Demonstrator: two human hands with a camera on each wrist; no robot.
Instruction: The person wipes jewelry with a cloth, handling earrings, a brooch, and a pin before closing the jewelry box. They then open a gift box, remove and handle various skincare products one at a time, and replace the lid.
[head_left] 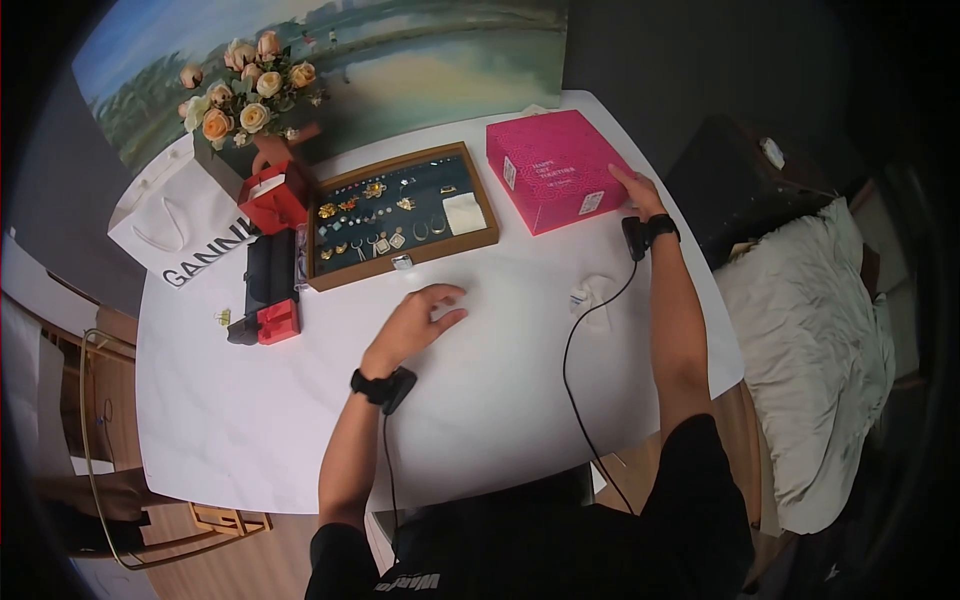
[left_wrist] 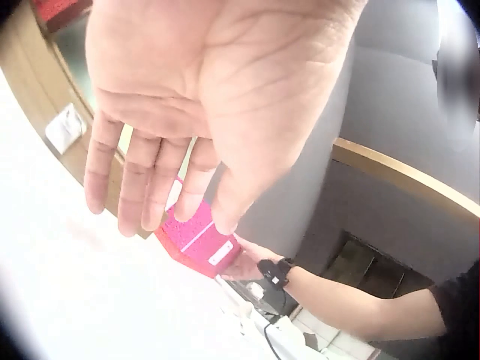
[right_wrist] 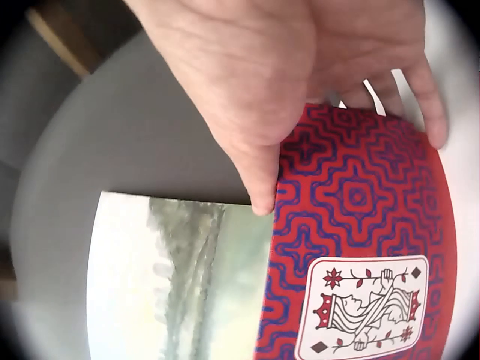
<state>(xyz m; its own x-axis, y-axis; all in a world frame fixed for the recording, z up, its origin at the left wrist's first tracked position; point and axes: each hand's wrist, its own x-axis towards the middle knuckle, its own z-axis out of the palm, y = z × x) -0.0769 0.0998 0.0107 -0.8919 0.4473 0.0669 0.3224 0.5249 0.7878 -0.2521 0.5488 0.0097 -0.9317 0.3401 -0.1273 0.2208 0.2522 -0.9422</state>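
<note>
A pink box (head_left: 555, 165) with patterned sides sits at the table's back right; its front side (right_wrist: 352, 202), seen in the right wrist view, carries a white playing-card label. My right hand (head_left: 640, 190) grips the box's right end, thumb over the top edge and the other fingers partly hidden along the side. Over the middle of the table, my left hand (head_left: 415, 322) holds nothing, its fingers loosely bent. Nearest to it is a wooden jewelry case (head_left: 400, 262) displaying several earrings and rings in rows, with a white cloth pad (head_left: 463, 214) inside.
Left of the case are a red gift box (head_left: 275, 200), a black case (head_left: 270, 270), a small red box (head_left: 278, 322) and a white paper bag (head_left: 165, 215). Flowers (head_left: 250, 90) stand behind. A crumpled white item (head_left: 592, 300) and a black cable (head_left: 566, 370) lie near my right forearm.
</note>
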